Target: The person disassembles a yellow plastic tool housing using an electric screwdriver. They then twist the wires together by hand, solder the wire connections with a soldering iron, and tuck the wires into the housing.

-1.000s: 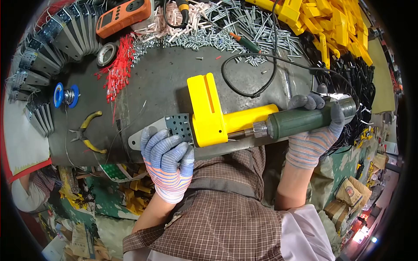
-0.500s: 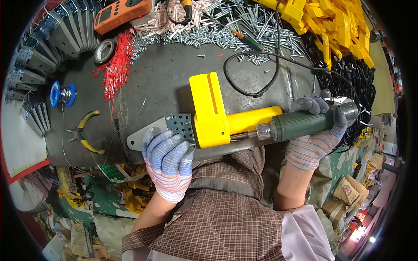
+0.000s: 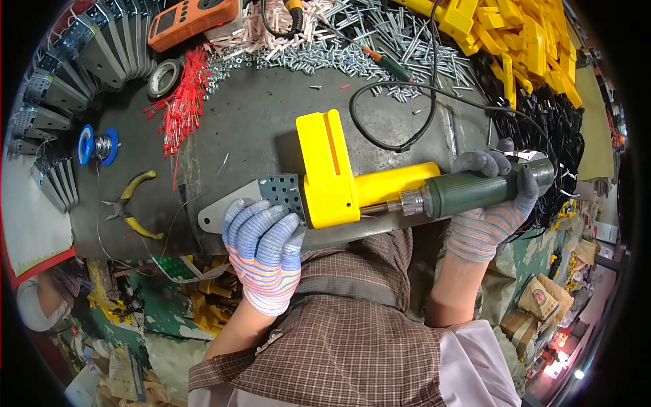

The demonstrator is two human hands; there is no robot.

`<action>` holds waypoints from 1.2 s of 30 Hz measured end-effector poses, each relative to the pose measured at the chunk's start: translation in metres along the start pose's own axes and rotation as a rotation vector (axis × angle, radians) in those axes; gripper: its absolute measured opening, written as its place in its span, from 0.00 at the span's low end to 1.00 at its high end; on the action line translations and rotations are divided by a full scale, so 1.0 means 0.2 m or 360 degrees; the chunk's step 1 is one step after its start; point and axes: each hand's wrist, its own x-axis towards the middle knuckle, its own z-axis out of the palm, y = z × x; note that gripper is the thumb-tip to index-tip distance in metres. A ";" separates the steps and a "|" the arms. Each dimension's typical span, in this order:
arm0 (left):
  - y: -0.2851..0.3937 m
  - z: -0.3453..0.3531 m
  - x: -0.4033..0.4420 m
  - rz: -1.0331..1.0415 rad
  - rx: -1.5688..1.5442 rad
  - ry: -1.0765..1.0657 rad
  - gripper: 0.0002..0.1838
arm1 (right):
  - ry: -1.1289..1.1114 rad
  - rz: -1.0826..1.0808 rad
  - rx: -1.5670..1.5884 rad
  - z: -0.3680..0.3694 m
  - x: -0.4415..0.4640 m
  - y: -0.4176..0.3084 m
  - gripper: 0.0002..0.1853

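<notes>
Right hand wrapped round green driver, bit aimed along yellow housing at bench edge. Left hand over adjoining perforated plate, apparently bracing; thumb hidden, clamping cannot be told.

The perforated plate and yellow housing have edged slightly forward, and a co-worker's bare forearm shows again.

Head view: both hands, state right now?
Left hand: curled against the perforated metal plate; can't tell if its grip is closed.
Right hand: closed, holding the green power driver.
</notes>
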 end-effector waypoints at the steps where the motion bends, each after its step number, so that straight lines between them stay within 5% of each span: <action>1: 0.00 0.00 0.00 0.0001 0.0002 0.0003 0.09 | -0.0013 0.0002 -0.0016 0.00 0.00 0.00 0.25; 16: 0.01 0.00 0.03 0.0050 0.0180 -0.0032 0.12 | -0.0054 -0.0002 -0.0097 0.02 0.03 -0.01 0.23; 19: -0.04 -0.08 0.03 -0.0073 -0.0151 -0.0146 0.13 | -0.0064 0.0104 -0.0237 0.03 0.10 -0.13 0.23; 21: -0.11 -0.18 0.05 0.0125 0.0077 -0.0147 0.18 | -0.0107 0.0051 -0.0768 0.11 0.15 -0.23 0.21; 23: -0.10 -0.19 0.10 0.0219 0.0297 -0.0224 0.25 | 0.0258 0.0078 -0.1414 0.21 0.20 -0.30 0.20; 25: -0.11 -0.16 0.12 0.0260 0.0492 -0.0443 0.29 | -0.0056 0.0176 -0.2021 0.07 0.34 -0.40 0.23; 29: -0.17 -0.20 0.15 0.0279 0.0315 -0.0476 0.31 | -0.0753 -0.0759 -0.3975 -0.18 0.57 -0.44 0.33; 30: -0.16 -0.24 0.17 0.0277 0.0217 -0.0509 0.32 | -0.0452 -0.0618 -0.4269 -0.08 0.51 -0.40 0.29; 31: -0.13 -0.28 0.21 0.0327 0.0126 -0.0501 0.30 | -0.0438 -0.0637 -0.4274 0.01 0.47 -0.37 0.29; 33: -0.14 -0.34 0.20 -0.0193 -0.0597 -0.0670 0.27 | -0.0226 -0.0399 -0.3972 0.19 0.37 -0.31 0.26; 36: -0.08 -0.33 0.33 -0.0663 -0.0782 -0.0866 0.16 | -0.0858 0.0105 -0.1954 0.32 0.10 -0.13 0.24</action>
